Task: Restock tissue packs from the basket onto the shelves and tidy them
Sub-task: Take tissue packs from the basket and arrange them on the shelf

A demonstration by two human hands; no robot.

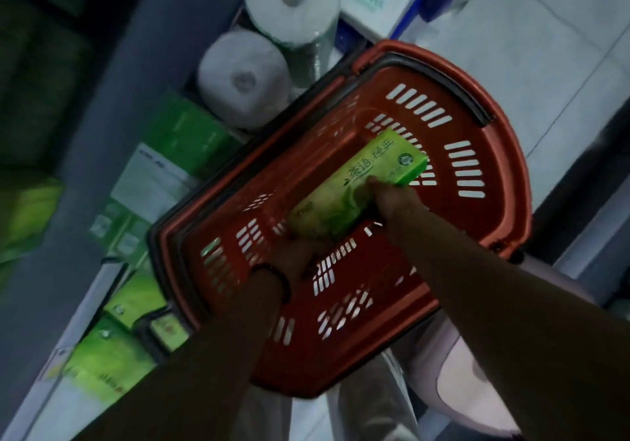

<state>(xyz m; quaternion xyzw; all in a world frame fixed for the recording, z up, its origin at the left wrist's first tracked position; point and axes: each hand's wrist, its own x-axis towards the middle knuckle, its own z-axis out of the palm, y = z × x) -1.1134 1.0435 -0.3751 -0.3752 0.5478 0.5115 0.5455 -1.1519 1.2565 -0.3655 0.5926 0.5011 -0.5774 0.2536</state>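
Note:
A red plastic basket (494,154) with slotted walls and a dark handle sits on the floor below me. Inside it lies a green tissue pack (368,174) with printed characters. My right hand (395,205) grips the pack's near long side. My left hand (293,256), with a dark band at the wrist, holds the pack's lower left end; its fingers are partly hidden. No other packs show in the basket.
A low shelf runs along the left with green tissue packs (105,369), green-and-white boxes (153,174) and wrapped paper rolls (242,79). More white and blue packs (371,0) stand at the top. Pale floor tiles (545,48) lie to the right. My light trousers show below.

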